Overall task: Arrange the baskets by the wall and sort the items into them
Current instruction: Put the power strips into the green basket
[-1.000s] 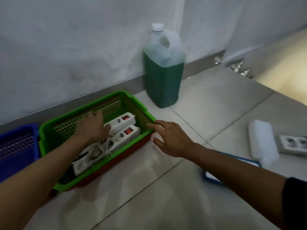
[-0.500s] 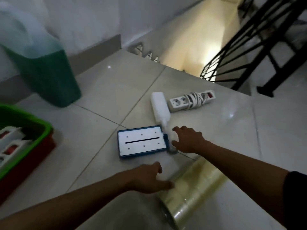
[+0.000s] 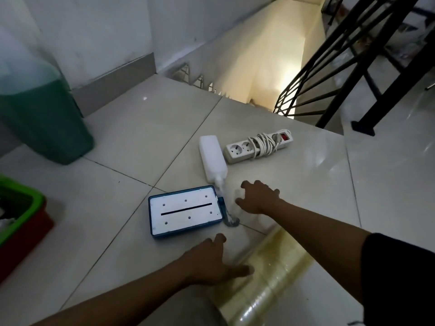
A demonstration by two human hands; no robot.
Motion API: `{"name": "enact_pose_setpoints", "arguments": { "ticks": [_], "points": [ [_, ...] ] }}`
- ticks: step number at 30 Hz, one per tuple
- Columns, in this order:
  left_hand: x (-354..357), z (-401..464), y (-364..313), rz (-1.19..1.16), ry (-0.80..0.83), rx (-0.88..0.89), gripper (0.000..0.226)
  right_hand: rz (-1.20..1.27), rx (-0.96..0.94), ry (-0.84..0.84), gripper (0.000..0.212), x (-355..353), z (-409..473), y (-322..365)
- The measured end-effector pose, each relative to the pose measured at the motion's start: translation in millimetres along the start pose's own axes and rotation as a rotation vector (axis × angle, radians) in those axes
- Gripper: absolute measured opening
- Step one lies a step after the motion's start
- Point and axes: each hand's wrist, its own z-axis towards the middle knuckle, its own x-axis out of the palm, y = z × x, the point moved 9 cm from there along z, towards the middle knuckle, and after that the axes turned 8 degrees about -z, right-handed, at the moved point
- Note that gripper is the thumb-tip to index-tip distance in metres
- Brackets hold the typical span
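A blue-edged flat box [image 3: 186, 212] with a white slotted top lies on the tiled floor at centre. Behind it lie a white squeeze bottle [image 3: 212, 157] on its side and a white power strip [image 3: 257, 146] with its cord wound round it. A roll of clear plastic wrap [image 3: 263, 276] lies in front. My left hand [image 3: 211, 261] rests with spread fingers against the near end of the roll. My right hand [image 3: 257, 198] hovers with loosely spread fingers just right of the blue box and below the bottle's nozzle, holding nothing. A green basket [image 3: 22, 215] stacked in a red one [image 3: 26, 241] shows at the left edge.
A large jug of green liquid [image 3: 42, 118] stands by the wall at the left. A stairwell [image 3: 266, 64] drops away behind the floor edge, with a black metal railing [image 3: 348, 74] to the right. The floor right of the power strip is bare tile.
The view swung from the green basket to the loose items on the right. Both hands left the basket; over the last half second they stayed almost still by the roll and the box.
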Motion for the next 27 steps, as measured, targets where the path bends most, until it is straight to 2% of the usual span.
{"name": "enact_pose_setpoints", "arguments": {
  "ticks": [4, 7, 9, 13, 18, 23, 27],
  "points": [
    [-48, 14, -3, -0.095, -0.194, 0.080, 0.096, 0.304, -0.055, -0.045, 0.063, -14, 34, 36],
    [-76, 26, -1, -0.188, -0.301, 0.073, 0.096, 0.548, 0.076, -0.158, 0.072, -31, 60, 33],
    [-92, 36, 0, -0.198, -0.371, 0.082, 0.087, 0.647, 0.139, -0.198, 0.069, -40, 79, 25],
    [-115, 53, 7, -0.178, -0.467, 0.103, 0.071, 0.662, 0.150, -0.182, 0.059, -42, 109, 11],
    [-128, 68, 20, -0.191, -0.516, 0.103, 0.066, 0.648, 0.178, -0.207, 0.046, -25, 125, 9],
    [-136, 75, 21, -0.270, -0.521, 0.103, 0.059, 0.733, 0.242, -0.440, 0.041, -36, 117, -11],
    [-144, 72, 21, -0.411, -0.505, 0.085, 0.035, 0.909, 0.214, -0.692, 0.041, -55, 90, -26]
  ]
}}
